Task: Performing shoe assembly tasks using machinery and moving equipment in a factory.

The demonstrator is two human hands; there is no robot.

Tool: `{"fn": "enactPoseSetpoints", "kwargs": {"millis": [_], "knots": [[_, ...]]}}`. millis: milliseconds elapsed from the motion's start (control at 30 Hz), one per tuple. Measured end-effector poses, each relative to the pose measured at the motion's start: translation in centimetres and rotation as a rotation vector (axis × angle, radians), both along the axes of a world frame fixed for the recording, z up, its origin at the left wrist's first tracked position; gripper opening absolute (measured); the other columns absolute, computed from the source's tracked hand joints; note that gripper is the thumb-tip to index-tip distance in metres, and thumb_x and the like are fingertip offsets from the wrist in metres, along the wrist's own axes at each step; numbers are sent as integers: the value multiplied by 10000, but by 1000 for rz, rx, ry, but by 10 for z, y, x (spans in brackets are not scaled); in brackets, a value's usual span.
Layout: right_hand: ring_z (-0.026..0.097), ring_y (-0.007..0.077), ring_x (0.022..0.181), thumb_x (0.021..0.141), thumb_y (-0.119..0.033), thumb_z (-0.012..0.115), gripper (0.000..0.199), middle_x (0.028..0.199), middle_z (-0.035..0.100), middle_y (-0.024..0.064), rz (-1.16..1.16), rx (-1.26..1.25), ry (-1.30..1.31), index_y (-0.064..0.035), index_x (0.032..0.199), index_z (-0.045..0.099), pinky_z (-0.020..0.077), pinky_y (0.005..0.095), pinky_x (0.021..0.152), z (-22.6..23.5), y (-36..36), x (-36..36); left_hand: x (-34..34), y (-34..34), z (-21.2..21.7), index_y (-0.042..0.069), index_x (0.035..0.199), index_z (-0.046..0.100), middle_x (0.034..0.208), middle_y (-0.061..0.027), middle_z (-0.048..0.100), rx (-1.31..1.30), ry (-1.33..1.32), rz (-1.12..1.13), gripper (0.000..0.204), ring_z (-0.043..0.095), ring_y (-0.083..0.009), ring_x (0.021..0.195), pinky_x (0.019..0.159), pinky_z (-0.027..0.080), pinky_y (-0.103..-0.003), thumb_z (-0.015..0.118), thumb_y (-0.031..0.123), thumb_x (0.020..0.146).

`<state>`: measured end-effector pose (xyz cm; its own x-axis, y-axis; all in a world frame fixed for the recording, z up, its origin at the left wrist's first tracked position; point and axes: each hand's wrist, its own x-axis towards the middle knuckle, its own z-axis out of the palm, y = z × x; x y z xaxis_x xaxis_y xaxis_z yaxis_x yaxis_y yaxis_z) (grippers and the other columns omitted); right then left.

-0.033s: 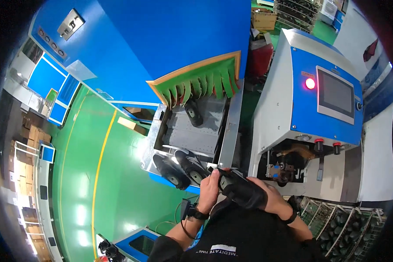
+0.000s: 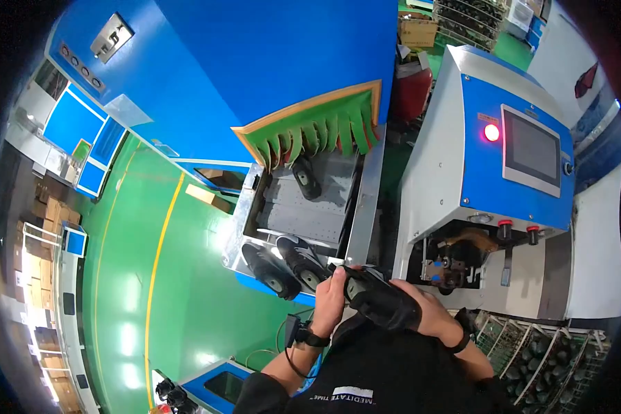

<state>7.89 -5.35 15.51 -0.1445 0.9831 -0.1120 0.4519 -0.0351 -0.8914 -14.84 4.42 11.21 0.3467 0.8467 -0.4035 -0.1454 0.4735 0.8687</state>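
I hold a black shoe (image 2: 381, 298) in both hands just in front of the conveyor's metal tray (image 2: 303, 214). My left hand (image 2: 330, 298) grips its end nearest the belt, and my right hand (image 2: 429, 312) clasps its other end from the right. Two more black shoes (image 2: 269, 270) (image 2: 302, 261) lie side by side, soles up, on the tray's near edge, just left of my left hand. Farther along the belt, a single black shoe (image 2: 307, 176) sits below the green fringe curtain (image 2: 317, 131).
A big blue tunnel housing (image 2: 255, 69) covers the belt beyond the curtain. To the right stands a white and blue machine (image 2: 462, 159) with a touchscreen (image 2: 531, 148) and a lit red lamp (image 2: 491, 132). A wire rack with dark shoes (image 2: 545, 352) sits at lower right. Green floor (image 2: 159, 290) lies to the left.
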Motion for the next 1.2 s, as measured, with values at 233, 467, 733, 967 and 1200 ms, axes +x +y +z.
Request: {"fn": "enactPoseSetpoints", "kwargs": {"millis": [233, 467, 733, 967, 1200], "knots": [[676, 317, 1093, 886, -119, 694, 447, 1206, 684, 176, -20, -42, -99, -60, 1319, 601, 533, 370, 915, -4, 23, -7, -26, 26, 1, -32, 1263, 657, 1051, -58, 692, 102, 16, 90, 481, 610, -94, 905, 836, 491, -244, 395, 337, 1100], [704, 213, 915, 978, -117, 615, 196, 1025, 723, 119, -407, -571, 618, 7, 1123, 658, 570, 357, 804, -63, 54, -34, -97, 49, 14, -111, 1240, 636, 1190, -157, 682, 201, 50, 372, 603, 628, -183, 1069, 970, 472, -318, 387, 416, 1085], [616, 155, 715, 962, -172, 641, 149, 797, 651, 63, -389, -539, 907, -24, 976, 630, 491, 285, 646, -173, 245, -95, -195, -2, 5, 9, 1070, 659, 1078, -189, 689, 110, -281, 1013, 492, 609, -302, 1114, 1083, 409, -478, 420, 439, 1050], [675, 326, 914, 806, -97, 731, 391, 1028, 725, 125, 3, 700, -457, -51, 1190, 670, 545, 420, 807, -248, 479, -105, -217, -46, 21, 76, 1060, 669, 1094, -140, 694, -326, 151, 1159, 386, 638, -275, 967, 733, 515, -376, 500, 421, 1014], [662, 382, 948, 902, -139, 643, 184, 985, 713, 172, 311, 359, -560, -80, 1054, 727, 533, 459, 822, -253, 560, -125, -228, -57, -20, 48, 1054, 643, 1091, -152, 678, -252, -36, 1051, 403, 616, -287, 1013, 852, 466, -416, 471, 409, 1010]]}}
